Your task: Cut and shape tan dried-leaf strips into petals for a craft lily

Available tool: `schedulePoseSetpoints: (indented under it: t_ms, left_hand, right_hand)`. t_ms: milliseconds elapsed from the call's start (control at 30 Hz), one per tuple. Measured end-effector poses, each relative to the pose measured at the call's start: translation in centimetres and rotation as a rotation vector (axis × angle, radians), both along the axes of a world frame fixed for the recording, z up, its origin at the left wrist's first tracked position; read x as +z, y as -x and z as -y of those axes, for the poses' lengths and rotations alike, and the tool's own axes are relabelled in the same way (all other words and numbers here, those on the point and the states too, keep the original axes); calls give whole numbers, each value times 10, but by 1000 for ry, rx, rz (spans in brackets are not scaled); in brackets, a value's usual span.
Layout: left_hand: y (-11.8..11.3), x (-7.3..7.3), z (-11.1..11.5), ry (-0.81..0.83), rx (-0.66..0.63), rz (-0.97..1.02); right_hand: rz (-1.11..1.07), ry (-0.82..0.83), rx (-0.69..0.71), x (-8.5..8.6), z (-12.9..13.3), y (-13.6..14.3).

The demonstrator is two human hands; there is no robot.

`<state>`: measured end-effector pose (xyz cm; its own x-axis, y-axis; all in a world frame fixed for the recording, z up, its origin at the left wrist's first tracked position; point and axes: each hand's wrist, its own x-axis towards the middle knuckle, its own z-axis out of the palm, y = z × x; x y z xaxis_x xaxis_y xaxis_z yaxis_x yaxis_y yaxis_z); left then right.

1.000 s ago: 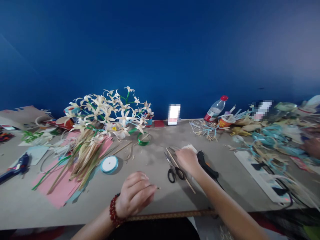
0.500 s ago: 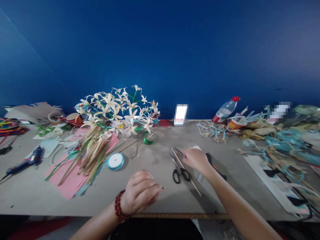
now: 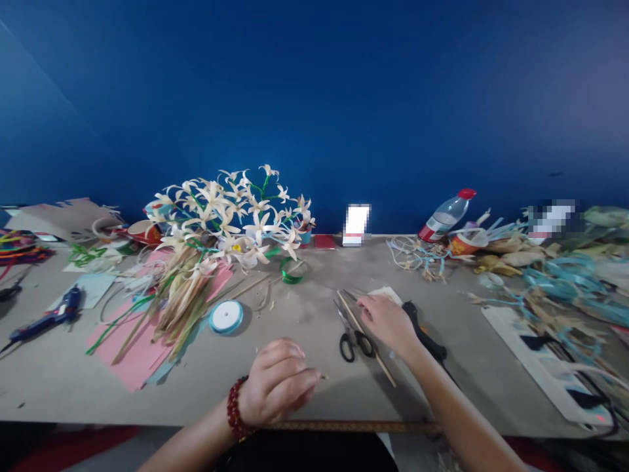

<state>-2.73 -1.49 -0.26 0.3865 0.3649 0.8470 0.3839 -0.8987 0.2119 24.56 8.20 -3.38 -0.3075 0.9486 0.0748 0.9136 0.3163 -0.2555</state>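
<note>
My left hand (image 3: 282, 383), with a red bead bracelet (image 3: 236, 408) at its wrist, is closed near the table's front edge. A tiny pale tip (image 3: 324, 377) sticks out from its fingertips; most of that item is hidden. Over the table at centre right is my right hand (image 3: 388, 322), palm down, its fingertips beside the upper end of a thin wooden stick (image 3: 384, 369). Whether it grips anything is hidden. Scissors with black handles (image 3: 346, 346) lie left of the stick. Just right of my right hand rests a black tool (image 3: 426, 337).
White flowers (image 3: 230, 216) stand at the back left above dried husks (image 3: 184, 308) and pink paper (image 3: 132, 351). A blue ribbon spool (image 3: 227, 316) lies mid-left, a blue glue gun (image 3: 56, 318) far left. A bottle (image 3: 445, 216) and power strip (image 3: 531, 364) are on the right.
My right hand has shifted slightly right and down, and its fingers show more. More of the black tool and the white piece behind the hand shows. My left hand has barely moved.
</note>
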Motion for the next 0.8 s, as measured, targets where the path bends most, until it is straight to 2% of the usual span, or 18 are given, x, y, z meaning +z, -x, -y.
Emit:
schedulePoseSetpoints:
  t_ms: [67, 133, 267, 367, 500, 667, 800]
  left_hand:
    - [2, 0, 1, 21, 8, -1]
    - [4, 2, 1, 21, 20, 0]
    - [6, 6, -2, -20, 14, 28]
    - [5, 9, -4, -36, -33, 27]
    - [2, 13, -6, -24, -112, 14]
    - [0, 15, -6, -3, -154, -2]
    - [0, 15, -6, 11, -161, -28]
  right_hand:
    - [-14, 6, 22, -1, -3, 2]
    - [-144, 12, 115, 6, 2, 8]
    - [-632, 49, 386, 35, 29, 27]
    - [-839, 77, 504, 57, 52, 38]
    - [-899, 66, 611, 65, 68, 39]
    - [-899, 43, 623, 59, 72, 33]
    - [-881, 29, 636, 64, 73, 35]
